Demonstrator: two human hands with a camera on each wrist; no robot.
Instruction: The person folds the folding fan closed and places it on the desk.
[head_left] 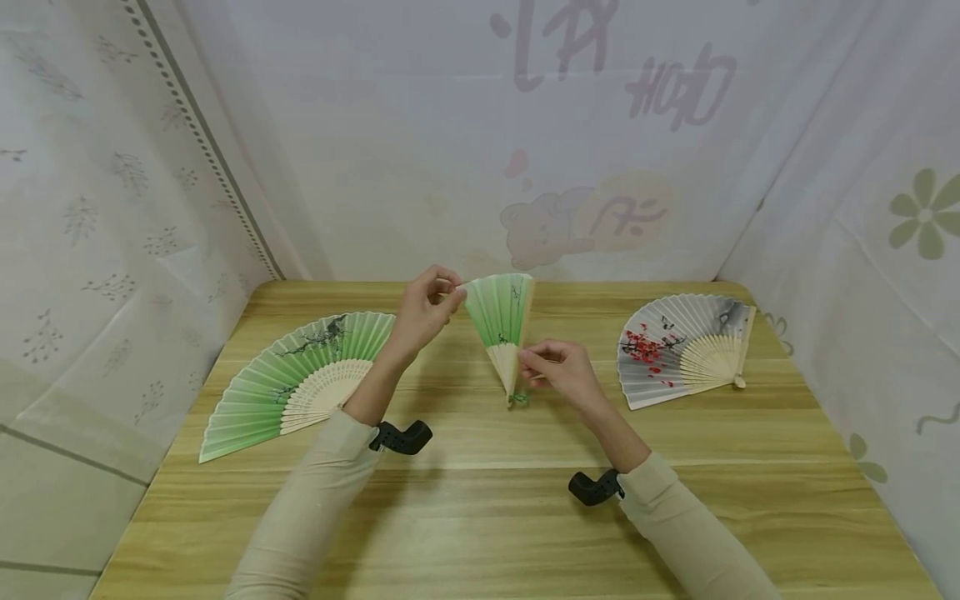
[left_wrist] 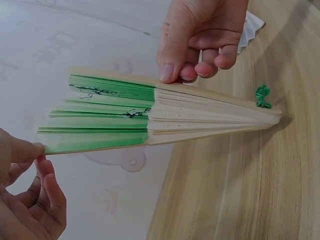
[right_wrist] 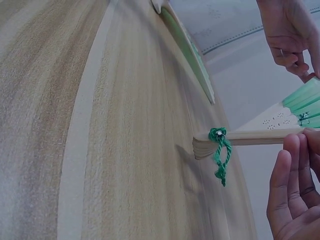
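Between the two hands a green folding fan [head_left: 500,312] stands partly spread, its pivot end pointing down towards the table. My left hand [head_left: 429,304] pinches the top corner of its left edge between thumb and fingers. Lower down on the opposite edge, my right hand [head_left: 561,371] pinches the outer rib. In the left wrist view the pleats [left_wrist: 100,112] are bunched closer near the right hand's side. A green cord loop [right_wrist: 220,155] hangs from the pivot, seen in the right wrist view.
A wide-spread green fan [head_left: 255,392] lies on the left of the wooden table [head_left: 480,517], partly behind the left forearm. On the right lies a grey-white fan [head_left: 652,354] with red blossoms. Patterned cloth [head_left: 390,150] encloses the table's back and sides.
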